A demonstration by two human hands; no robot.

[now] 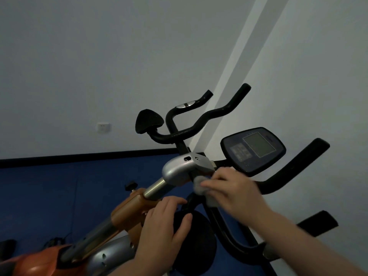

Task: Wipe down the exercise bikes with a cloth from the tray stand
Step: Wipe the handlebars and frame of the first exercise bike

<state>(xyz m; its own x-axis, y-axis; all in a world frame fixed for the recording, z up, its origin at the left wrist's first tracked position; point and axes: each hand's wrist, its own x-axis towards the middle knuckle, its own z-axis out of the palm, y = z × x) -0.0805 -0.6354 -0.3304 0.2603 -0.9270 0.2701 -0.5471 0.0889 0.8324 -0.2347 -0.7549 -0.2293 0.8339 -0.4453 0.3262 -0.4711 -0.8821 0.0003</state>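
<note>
An orange and silver exercise bike fills the lower middle, with black handlebars and a dark console screen. My right hand presses a small grey cloth against the black handlebar stem just below the silver clamp. My left hand grips the round black elbow pad from its left side. The tray stand is not in view.
A second bike's black handlebar and pad stand behind, near the white wall. A wall socket is at the left. Blue floor mats lie below a black skirting line.
</note>
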